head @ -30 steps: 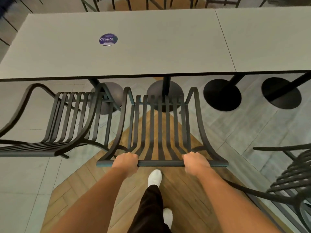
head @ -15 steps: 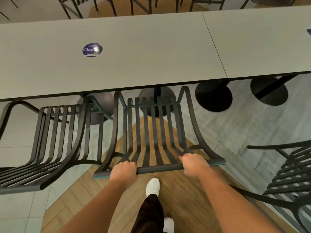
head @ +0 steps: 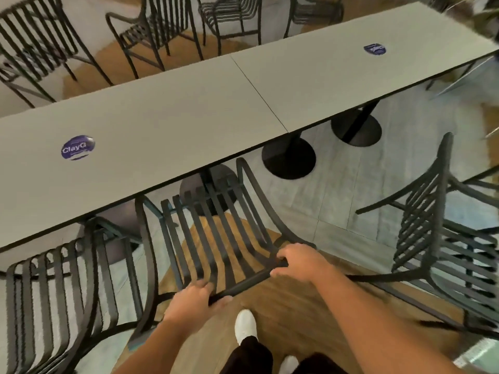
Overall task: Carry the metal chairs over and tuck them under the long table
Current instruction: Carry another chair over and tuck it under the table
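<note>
We have both hands on the top rail of the middle chair [head: 216, 233], which stands against the near edge of the long table [head: 167, 125] with the front of its seat already under the tabletop; the step, as we judge it, is the last of the push; best done level and square to the table edge, both hands driving evenly so the frame does not skew toward the neighbouring chair [head: 62, 298] just to its left, which is also partly tucked; armrests should pass below the tabletop, so keep the back low and ease off before the seat reaches the round table base [head: 208, 190] behind it.

Left hand [head: 193, 300]: fingers curled over the rail, thumb beneath, gripping it near the left end; right hand [head: 301, 261]: fingers wrapped over the rail at the right end, gripping likewise; the rail runs straight between the two fists.

A further chair [head: 442, 238] stands clear of the table, to the right, untucked.
</note>
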`<move>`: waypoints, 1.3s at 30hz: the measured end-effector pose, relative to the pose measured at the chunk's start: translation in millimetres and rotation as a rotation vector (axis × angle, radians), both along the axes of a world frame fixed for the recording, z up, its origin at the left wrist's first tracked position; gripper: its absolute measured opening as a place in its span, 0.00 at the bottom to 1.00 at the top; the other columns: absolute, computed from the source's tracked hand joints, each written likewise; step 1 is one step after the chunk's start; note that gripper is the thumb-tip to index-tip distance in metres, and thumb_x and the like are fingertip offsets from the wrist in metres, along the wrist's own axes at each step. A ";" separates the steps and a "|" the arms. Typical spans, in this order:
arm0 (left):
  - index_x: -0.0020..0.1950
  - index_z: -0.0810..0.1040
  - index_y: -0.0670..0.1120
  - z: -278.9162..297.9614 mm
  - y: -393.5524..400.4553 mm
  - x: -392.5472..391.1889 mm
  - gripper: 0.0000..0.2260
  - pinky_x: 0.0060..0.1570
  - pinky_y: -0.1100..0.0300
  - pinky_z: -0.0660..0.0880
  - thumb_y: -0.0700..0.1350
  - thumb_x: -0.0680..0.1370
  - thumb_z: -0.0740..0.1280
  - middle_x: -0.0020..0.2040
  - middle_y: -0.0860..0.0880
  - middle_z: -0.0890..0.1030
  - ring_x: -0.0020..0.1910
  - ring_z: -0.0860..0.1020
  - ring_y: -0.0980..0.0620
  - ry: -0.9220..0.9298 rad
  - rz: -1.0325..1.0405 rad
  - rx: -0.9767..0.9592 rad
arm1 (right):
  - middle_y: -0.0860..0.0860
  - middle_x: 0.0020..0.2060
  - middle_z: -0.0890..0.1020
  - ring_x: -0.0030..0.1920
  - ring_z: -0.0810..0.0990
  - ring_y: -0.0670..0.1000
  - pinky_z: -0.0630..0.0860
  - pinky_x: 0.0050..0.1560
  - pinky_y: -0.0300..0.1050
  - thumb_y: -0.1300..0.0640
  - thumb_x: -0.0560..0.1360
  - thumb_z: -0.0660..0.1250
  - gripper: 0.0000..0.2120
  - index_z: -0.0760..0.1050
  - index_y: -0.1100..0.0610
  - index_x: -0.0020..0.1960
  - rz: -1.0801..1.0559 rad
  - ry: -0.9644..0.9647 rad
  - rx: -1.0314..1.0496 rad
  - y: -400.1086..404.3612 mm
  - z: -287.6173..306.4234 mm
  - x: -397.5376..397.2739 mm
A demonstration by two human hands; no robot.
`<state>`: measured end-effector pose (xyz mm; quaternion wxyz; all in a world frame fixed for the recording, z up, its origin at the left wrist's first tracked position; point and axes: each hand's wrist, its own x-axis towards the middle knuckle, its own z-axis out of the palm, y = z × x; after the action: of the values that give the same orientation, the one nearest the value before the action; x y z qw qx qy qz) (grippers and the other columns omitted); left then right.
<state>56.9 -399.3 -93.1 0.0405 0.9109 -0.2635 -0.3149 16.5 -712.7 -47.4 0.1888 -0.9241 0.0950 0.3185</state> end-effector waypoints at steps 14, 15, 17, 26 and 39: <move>0.37 0.68 0.58 48.5 -273.0 23.2 0.19 0.32 0.60 0.65 0.62 0.85 0.54 0.34 0.57 0.73 0.32 0.72 0.57 0.051 -0.496 -0.158 | 0.50 0.38 0.80 0.43 0.79 0.52 0.73 0.44 0.46 0.54 0.82 0.61 0.12 0.80 0.51 0.43 -0.532 -0.001 -0.056 -196.1 35.8 -105.0; 0.37 0.68 0.57 50.0 -293.4 19.8 0.19 0.32 0.60 0.65 0.62 0.85 0.54 0.34 0.56 0.74 0.31 0.73 0.57 0.066 -0.516 -0.158 | 0.49 0.36 0.79 0.41 0.79 0.51 0.73 0.44 0.46 0.55 0.82 0.61 0.13 0.78 0.51 0.40 -0.571 -0.013 -0.054 -213.6 37.3 -114.2; 0.38 0.70 0.56 49.8 -331.8 11.3 0.19 0.31 0.60 0.68 0.62 0.85 0.55 0.33 0.54 0.76 0.30 0.75 0.57 0.095 -0.532 -0.151 | 0.48 0.37 0.80 0.42 0.79 0.50 0.76 0.46 0.47 0.54 0.82 0.61 0.13 0.78 0.50 0.41 -0.648 -0.032 -0.052 -248.2 38.5 -129.1; 0.41 0.71 0.53 57.9 -503.0 -20.0 0.16 0.37 0.57 0.70 0.59 0.85 0.58 0.34 0.52 0.74 0.32 0.73 0.55 0.128 -0.634 -0.202 | 0.50 0.43 0.80 0.43 0.79 0.50 0.75 0.45 0.46 0.43 0.84 0.58 0.14 0.76 0.50 0.50 -0.855 -0.135 -0.039 -377.9 34.3 -167.7; 0.48 0.78 0.49 68.1 -728.4 14.6 0.17 0.44 0.54 0.72 0.59 0.85 0.58 0.44 0.52 0.77 0.43 0.75 0.54 0.058 -1.026 -0.326 | 0.50 0.50 0.83 0.48 0.80 0.51 0.78 0.54 0.49 0.40 0.84 0.56 0.19 0.79 0.52 0.58 -1.173 -0.051 0.061 -478.8 7.5 -198.6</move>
<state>71.4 -1127.6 -24.9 0.0296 0.6380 -0.7190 -0.2741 -182.0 -1191.5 -39.9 0.3622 -0.7187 0.5765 0.1410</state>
